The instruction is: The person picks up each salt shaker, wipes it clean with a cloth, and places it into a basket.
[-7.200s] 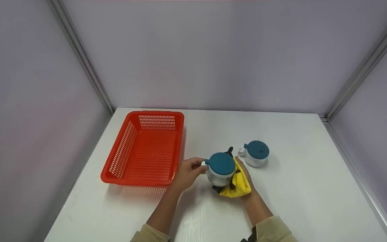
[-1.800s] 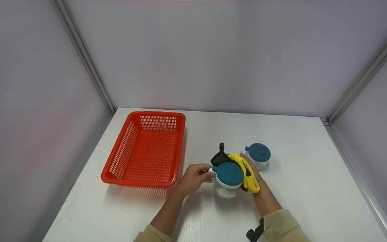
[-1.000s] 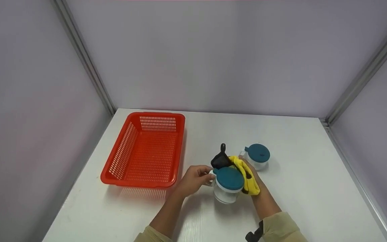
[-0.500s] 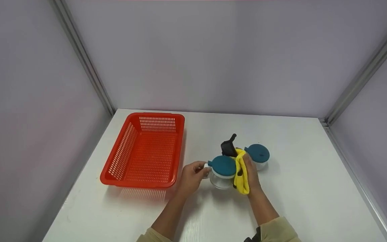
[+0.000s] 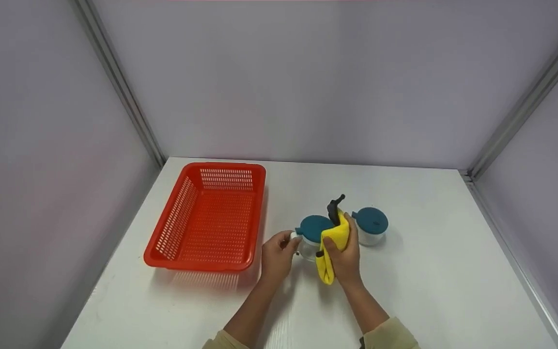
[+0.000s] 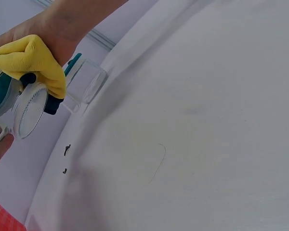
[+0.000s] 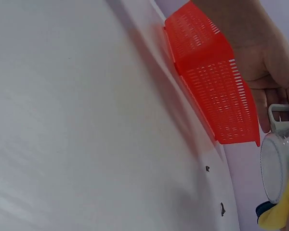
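Observation:
My left hand (image 5: 276, 257) pinches the white handle of a clear glass jar (image 5: 308, 249) with a teal lid (image 5: 314, 228). Seen from the left wrist, the jar's round base (image 6: 31, 111) is raised off the table. My right hand (image 5: 348, 254) grips a folded yellow cloth (image 5: 335, 238) with black parts, held against the jar's right side and hiding part of it. A black looped end (image 5: 333, 209) sticks up from the cloth. Behind my right hand a second teal-lidded glass jar (image 5: 372, 223) stands on the table, also visible in the left wrist view.
A red perforated plastic basket (image 5: 205, 266) stands on the white table (image 5: 443, 252) to the left of my hands. Grey-white panels (image 5: 279, 87) enclose the back and both sides. Small dark bits (image 7: 222, 209) lie on the table top.
The held jar has moved away from me and slightly left. My right hand with the cloth has swung left, from the jar's right side to partly over its front, thumb now showing on top.

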`<state>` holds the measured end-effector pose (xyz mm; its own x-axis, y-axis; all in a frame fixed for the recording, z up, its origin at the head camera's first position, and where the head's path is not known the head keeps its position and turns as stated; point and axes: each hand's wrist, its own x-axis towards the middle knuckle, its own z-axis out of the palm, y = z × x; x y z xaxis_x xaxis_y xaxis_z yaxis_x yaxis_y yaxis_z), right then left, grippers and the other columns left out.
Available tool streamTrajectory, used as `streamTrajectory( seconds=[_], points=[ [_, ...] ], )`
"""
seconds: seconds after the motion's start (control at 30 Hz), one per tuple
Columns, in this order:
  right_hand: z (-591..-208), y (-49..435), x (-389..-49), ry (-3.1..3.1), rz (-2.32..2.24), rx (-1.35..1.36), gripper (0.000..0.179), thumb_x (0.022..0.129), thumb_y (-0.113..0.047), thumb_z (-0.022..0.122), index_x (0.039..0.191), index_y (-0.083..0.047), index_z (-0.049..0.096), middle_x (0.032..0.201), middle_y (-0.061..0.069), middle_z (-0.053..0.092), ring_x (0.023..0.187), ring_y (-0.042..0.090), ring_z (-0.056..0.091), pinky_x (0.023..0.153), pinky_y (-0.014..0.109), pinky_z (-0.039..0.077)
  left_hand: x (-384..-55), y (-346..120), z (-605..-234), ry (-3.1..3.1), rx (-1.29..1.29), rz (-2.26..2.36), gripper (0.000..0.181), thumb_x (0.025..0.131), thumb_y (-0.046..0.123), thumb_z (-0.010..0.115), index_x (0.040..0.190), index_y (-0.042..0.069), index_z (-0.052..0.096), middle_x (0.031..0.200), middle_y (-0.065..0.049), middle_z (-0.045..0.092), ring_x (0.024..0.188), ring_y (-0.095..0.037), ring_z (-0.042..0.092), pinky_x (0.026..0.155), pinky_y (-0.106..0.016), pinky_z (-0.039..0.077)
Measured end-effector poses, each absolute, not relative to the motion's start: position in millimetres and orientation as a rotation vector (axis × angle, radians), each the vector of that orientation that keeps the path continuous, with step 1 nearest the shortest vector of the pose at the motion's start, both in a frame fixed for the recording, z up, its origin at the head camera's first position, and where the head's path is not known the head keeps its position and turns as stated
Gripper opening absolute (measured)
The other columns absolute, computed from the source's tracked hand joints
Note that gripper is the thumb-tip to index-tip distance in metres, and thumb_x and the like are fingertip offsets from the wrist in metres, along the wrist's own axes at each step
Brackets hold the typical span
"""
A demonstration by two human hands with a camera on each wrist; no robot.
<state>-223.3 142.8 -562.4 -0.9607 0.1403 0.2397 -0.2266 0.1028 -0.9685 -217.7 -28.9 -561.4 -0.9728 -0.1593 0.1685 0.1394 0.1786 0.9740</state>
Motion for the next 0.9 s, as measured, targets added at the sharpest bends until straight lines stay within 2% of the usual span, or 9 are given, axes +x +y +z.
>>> streamTrajectory(
  seconds=[0.23, 0.43, 0.53, 0.9],
  points=[
    [-566, 133, -219, -2.201, 1.648, 0.159, 0.093, 0.082, -0.028, 0.081, 0.154, -0.024, 0.023, 0.149, 0.002, 0.033, 0.119, 0.014, 0.047, 0.104, 0.012, 0.039, -215, -24, -562, -2.194, 0.087, -1.82, 0.012, 0.091, 0.024, 0.071, 0.099, 0.016, 0.072, 0.08, 0.003, 0.067, 0.072, -0.012, 0.063, 0.064, -0.025, 0.057],
    [-567, 126, -217, -2.255, 1.414, 0.204, 0.099, 0.077, -0.043, 0.083, 0.154, -0.03, 0.023, 0.155, -0.001, 0.026, 0.132, 0.013, 0.042, 0.113, 0.029, 0.036, -215, -22, -562, -2.183, 0.131, -1.813, 0.013, 0.09, 0.026, 0.072, 0.099, 0.015, 0.071, 0.081, 0.004, 0.067, 0.072, -0.011, 0.063, 0.066, -0.026, 0.057],
    [-569, 124, -216, -2.279, 1.303, 0.219, 0.099, 0.076, -0.044, 0.083, 0.154, -0.031, 0.023, 0.158, -0.001, 0.023, 0.137, 0.014, 0.039, 0.112, 0.036, 0.037, -215, -22, -564, -2.166, 0.139, -1.826, 0.014, 0.09, 0.026, 0.072, 0.099, 0.015, 0.072, 0.082, 0.003, 0.068, 0.072, -0.012, 0.064, 0.065, -0.026, 0.057],
    [-571, 124, -215, -2.317, 1.062, 0.285, 0.105, 0.073, -0.041, 0.086, 0.155, -0.021, 0.023, 0.157, 0.009, 0.026, 0.135, 0.023, 0.043, 0.107, 0.044, 0.042, -214, -23, -566, -2.117, 0.143, -1.813, 0.017, 0.09, 0.024, 0.073, 0.1, 0.011, 0.072, 0.082, 0.002, 0.068, 0.074, -0.012, 0.064, 0.067, -0.026, 0.058]
  ],
)
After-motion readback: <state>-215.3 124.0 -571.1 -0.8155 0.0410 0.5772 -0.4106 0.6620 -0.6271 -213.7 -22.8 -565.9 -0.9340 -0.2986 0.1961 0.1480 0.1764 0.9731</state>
